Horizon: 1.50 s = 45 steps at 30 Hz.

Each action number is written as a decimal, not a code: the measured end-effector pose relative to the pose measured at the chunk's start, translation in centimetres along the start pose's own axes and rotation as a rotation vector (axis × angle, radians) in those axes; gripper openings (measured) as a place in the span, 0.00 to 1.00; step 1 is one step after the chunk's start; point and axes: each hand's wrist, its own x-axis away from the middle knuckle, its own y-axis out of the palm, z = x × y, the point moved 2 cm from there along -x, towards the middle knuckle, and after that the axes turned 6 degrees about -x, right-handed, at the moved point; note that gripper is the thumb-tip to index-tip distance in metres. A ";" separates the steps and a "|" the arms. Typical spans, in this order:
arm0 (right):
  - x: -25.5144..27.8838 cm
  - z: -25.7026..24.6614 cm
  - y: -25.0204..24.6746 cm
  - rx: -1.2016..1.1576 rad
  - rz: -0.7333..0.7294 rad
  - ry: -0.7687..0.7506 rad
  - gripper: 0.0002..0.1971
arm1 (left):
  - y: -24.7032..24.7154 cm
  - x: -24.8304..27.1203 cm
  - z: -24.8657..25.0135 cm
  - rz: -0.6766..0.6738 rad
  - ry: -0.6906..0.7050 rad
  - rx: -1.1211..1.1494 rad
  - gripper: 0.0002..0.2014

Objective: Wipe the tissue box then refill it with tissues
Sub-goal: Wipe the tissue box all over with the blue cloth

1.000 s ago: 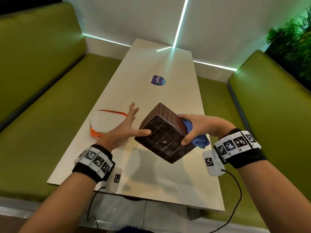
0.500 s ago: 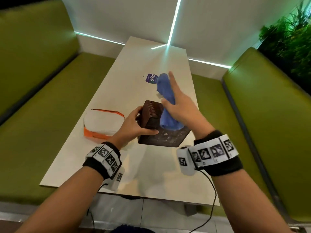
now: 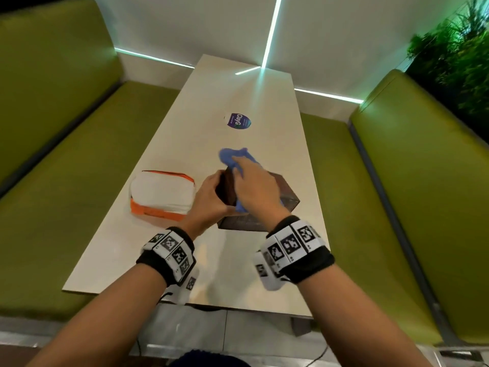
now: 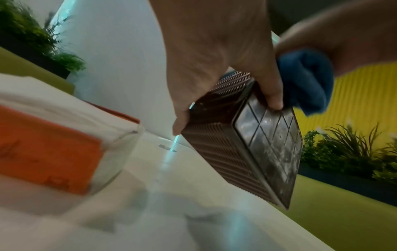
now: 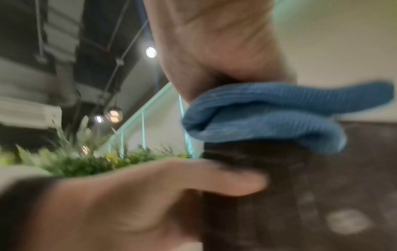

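Head view shows the tissue box (image 3: 287, 193), a dark brown ribbed cube, tipped on the pale table (image 3: 238, 274) near the person's side, with one lower edge down and the rest propped in the hands; the left hand (image 3: 209, 200) grips its left side, thumb on the gridded flat face and fingers wrapped over the ribbed wall, as the left wrist view makes plain; the right hand (image 3: 254, 189) presses a folded blue cloth (image 3: 232, 156) against the upper face, fingers fairly flat over it, the thumb's part hidden, so whether the cloth is pinched or only pressed cannot be told. Judging by how it sits in one hand, the box looks like stiff, light plastic; its ribbed walls should give fingers good purchase, while the smoother gridded face, which shows pale smears, seems the slicker place to hold; the sensible grip is across two opposite ribbed walls, leaving the face being wiped free. Just left of the box lies the tissue pack (image 3: 161, 193), white with an orange band, soft and easily crushed, best lifted by its ends.
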 end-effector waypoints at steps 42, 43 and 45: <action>0.1 7.0 2.7 0.027 -0.045 0.049 0.23 | 1.9 -0.1 -4.8 0.038 -0.005 -0.103 0.61; 0.8 5.4 3.6 0.031 -0.071 -0.027 0.24 | 1.9 0.1 -4.7 0.038 0.009 -0.092 0.58; 2.0 4.0 4.6 -0.044 -0.115 -0.126 0.23 | 1.9 0.6 -4.7 0.043 0.033 -0.093 0.50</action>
